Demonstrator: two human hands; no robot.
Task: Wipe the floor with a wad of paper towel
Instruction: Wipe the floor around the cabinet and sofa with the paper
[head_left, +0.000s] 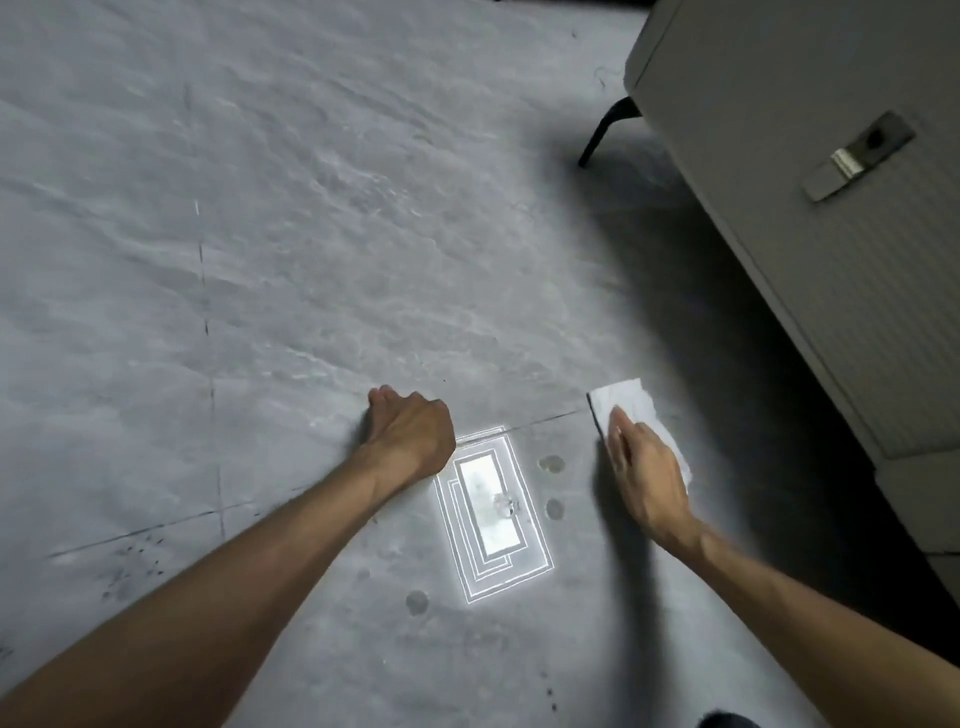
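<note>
The grey, marbled floor (260, 234) fills the view, crossed by thin tile joints. At its left side, a scatter of small dark specks (130, 566) lies just below one joint. Further right, the left hand (410, 431) rests on the floor with its fingers curled into a fist, knuckles down, and nothing shows in its grip. Just beside that wrist, a bright rectangular reflection of a light (491, 512) shines on the tile, with a few round damp-looking spots (551, 464) near it.

Right of the reflection, the paper towel (623, 402) lies on the floor as a white folded wad across a tile joint. The right hand (647, 478) presses on it with the palm down and the fingers straight and together; the towel's far end sticks out past the fingertips.

Along the floor's right edge stands a pale cabinet (831, 260) with a metal latch (857, 156) on its front and a slanted black leg (605, 130) at its far corner. Dark shadow lies beneath it, near the towel.
</note>
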